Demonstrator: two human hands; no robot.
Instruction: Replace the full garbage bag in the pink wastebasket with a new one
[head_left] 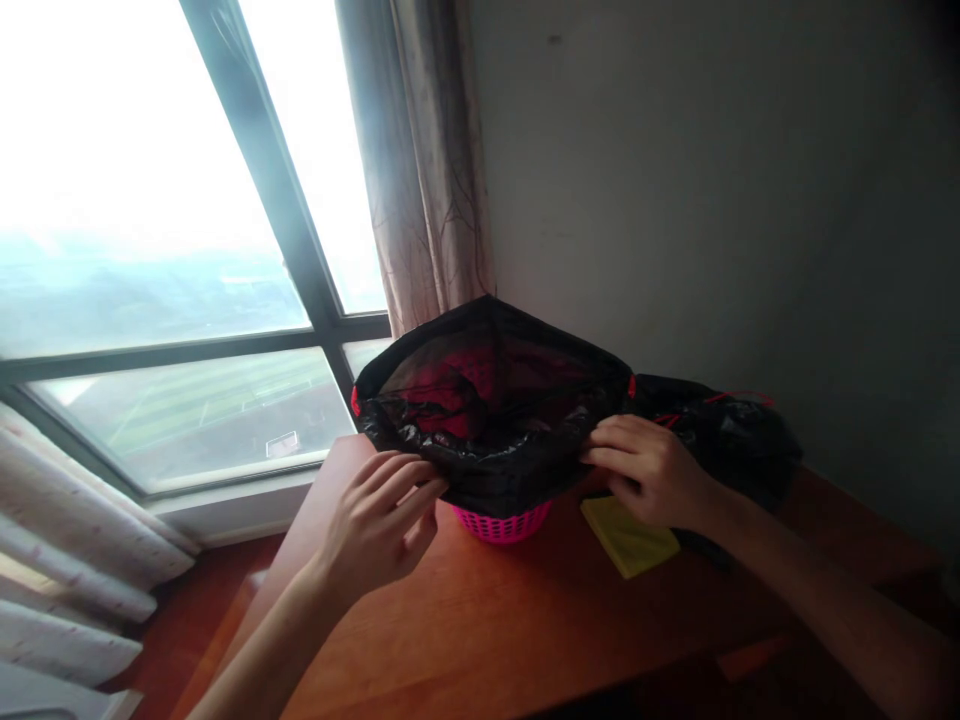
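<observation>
A black trash bag (517, 480) with red drawstring bits at its sides is spread over a pink perforated basket (501, 526). The bag's mouth gapes upward, and pink shows dimly through its thin walls. At the near left edge of the bag, my left hand (386, 515) pinches the rim between fingers and thumb. My right hand (649, 465) grips the same rim on the near right side. Most of the basket is hidden under the bag; only its lower front shows.
A yellow cloth-like piece (630, 538) lies on the wooden table (450, 630) below my right hand. Behind my right hand rests another black bag (735, 430) with red strings. A window (187, 250) and a curtain (420, 150) stand behind, beside a grey wall.
</observation>
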